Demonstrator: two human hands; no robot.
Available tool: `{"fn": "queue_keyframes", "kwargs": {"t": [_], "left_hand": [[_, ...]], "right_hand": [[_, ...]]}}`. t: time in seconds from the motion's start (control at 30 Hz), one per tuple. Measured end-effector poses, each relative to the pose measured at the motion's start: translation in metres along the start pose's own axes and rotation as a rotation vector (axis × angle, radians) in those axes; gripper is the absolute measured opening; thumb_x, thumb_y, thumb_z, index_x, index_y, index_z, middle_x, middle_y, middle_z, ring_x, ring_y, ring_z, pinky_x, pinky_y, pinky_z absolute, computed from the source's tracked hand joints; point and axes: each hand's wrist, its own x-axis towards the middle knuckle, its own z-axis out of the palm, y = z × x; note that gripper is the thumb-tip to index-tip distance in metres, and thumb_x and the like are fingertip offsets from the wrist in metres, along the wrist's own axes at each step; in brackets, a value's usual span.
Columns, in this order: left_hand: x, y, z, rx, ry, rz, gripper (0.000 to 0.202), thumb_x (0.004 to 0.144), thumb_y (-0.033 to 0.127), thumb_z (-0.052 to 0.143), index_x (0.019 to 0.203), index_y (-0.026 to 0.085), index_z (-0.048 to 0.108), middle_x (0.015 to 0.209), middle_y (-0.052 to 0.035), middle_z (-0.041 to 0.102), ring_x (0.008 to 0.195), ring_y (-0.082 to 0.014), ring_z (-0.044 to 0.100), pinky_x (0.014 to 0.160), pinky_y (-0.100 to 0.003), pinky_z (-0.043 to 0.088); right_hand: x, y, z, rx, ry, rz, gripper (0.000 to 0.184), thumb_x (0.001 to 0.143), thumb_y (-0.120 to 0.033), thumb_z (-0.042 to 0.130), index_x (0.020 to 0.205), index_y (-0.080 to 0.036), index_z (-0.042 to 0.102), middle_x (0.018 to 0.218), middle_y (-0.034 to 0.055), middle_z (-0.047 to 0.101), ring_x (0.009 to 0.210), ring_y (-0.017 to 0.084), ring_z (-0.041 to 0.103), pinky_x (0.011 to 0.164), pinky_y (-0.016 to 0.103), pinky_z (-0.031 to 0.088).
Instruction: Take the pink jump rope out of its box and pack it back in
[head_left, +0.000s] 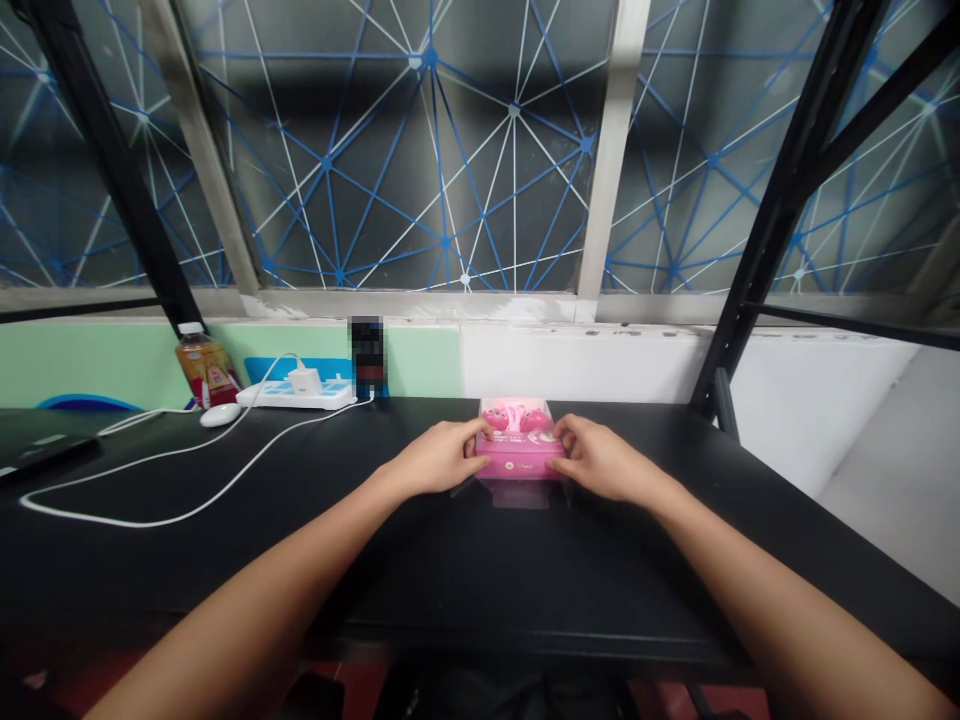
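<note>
A small pink box (517, 440) with a clear plastic cover sits on the black table (450, 570), in the middle. Pink items show through its top. My left hand (439, 457) grips the box's left side, fingers curled round its edge. My right hand (596, 460) grips the right side the same way. A clear flap (517, 493) of the packaging lies open toward me in front of the box.
At the back left stand a drink bottle (204, 368), a white mouse (220, 414) and a white power strip (296, 393) with a charger; a white cable (187, 490) loops across the table. A black rack post (780, 210) rises at the right.
</note>
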Motion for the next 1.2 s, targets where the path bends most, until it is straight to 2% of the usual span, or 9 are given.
{"fn": "queue_keyframes", "kwargs": {"t": [0.1,0.23,0.37,0.53,0.63,0.77,0.83,1.0,1.2], "left_hand": [[0.0,-0.001,-0.004,-0.122,-0.085,-0.052,0.026,0.088,0.031,0.052,0.112,0.023,0.056,0.063,0.0057,0.062,0.054,-0.013,0.06,0.06,-0.024,0.044],[-0.001,-0.006,-0.012,-0.273,-0.235,-0.036,0.041,0.08,0.024,0.058,0.121,0.022,0.053,0.076,0.0032,0.07,0.065,-0.0142,0.066,0.065,-0.024,0.047],[-0.001,-0.004,-0.012,-0.153,-0.136,-0.013,0.034,0.08,0.026,0.059,0.113,0.022,0.058,0.072,0.0029,0.067,0.066,-0.0148,0.063,0.064,-0.024,0.045],[-0.002,0.002,-0.004,0.053,-0.028,0.023,0.026,0.083,0.03,0.058,0.108,0.025,0.06,0.069,0.0033,0.058,0.063,-0.0153,0.057,0.061,-0.025,0.042],[-0.003,0.002,-0.002,0.098,0.045,0.047,0.032,0.08,0.031,0.061,0.111,0.026,0.061,0.099,-0.003,0.06,0.084,-0.0192,0.061,0.077,-0.031,0.047],[-0.002,-0.001,0.002,-0.021,0.065,0.078,0.036,0.077,0.027,0.063,0.113,0.025,0.059,0.134,-0.007,0.048,0.111,-0.0231,0.056,0.095,-0.036,0.045],[-0.001,-0.002,0.005,-0.074,0.048,0.074,0.035,0.077,0.025,0.063,0.111,0.024,0.057,0.132,-0.0067,0.05,0.113,-0.0233,0.055,0.096,-0.037,0.046],[0.001,-0.003,0.009,-0.08,0.05,0.045,0.034,0.078,0.025,0.062,0.112,0.024,0.056,0.12,-0.0056,0.057,0.106,-0.0228,0.058,0.092,-0.038,0.048],[0.001,-0.003,0.003,-0.095,0.024,0.065,0.033,0.08,0.026,0.061,0.113,0.023,0.056,0.121,-0.0058,0.057,0.107,-0.0224,0.057,0.088,-0.034,0.049]], "right_hand": [[-0.005,-0.001,-0.007,0.108,-0.169,0.033,0.022,0.088,-0.03,0.053,0.106,-0.019,0.046,0.068,-0.0004,0.064,0.053,0.015,0.061,0.052,0.027,0.045],[-0.008,0.001,-0.016,0.251,-0.337,-0.032,0.027,0.085,-0.021,0.053,0.109,-0.021,0.041,0.075,-0.0003,0.068,0.06,0.016,0.066,0.054,0.025,0.048],[-0.004,-0.001,-0.013,0.009,-0.188,-0.065,0.025,0.081,-0.028,0.062,0.101,-0.022,0.048,0.072,-0.0018,0.062,0.062,0.017,0.061,0.056,0.028,0.045],[-0.003,-0.008,-0.003,-0.263,0.047,-0.22,0.017,0.08,-0.027,0.065,0.093,-0.022,0.056,0.105,0.0073,0.055,0.094,0.023,0.058,0.079,0.036,0.049],[-0.004,-0.012,-0.001,-0.27,0.024,-0.336,0.007,0.083,-0.019,0.059,0.09,-0.021,0.058,0.114,0.0091,0.053,0.102,0.023,0.055,0.084,0.038,0.05],[-0.006,-0.015,0.0,-0.331,-0.029,-0.371,0.012,0.087,-0.017,0.054,0.087,-0.022,0.064,0.117,0.008,0.057,0.11,0.026,0.052,0.087,0.041,0.051],[-0.007,-0.016,-0.001,-0.305,-0.07,-0.357,0.007,0.085,-0.025,0.061,0.09,-0.023,0.066,0.126,0.0075,0.054,0.118,0.027,0.049,0.093,0.043,0.05],[-0.01,-0.016,-0.005,-0.311,-0.15,-0.305,0.035,0.073,-0.041,0.075,0.101,-0.022,0.065,0.139,0.0103,0.045,0.129,0.032,0.041,0.092,0.044,0.051],[-0.009,-0.021,-0.006,-0.357,-0.08,-0.376,0.015,0.085,-0.032,0.061,0.094,-0.021,0.062,0.117,0.0112,0.058,0.11,0.029,0.053,0.081,0.041,0.052]]}}
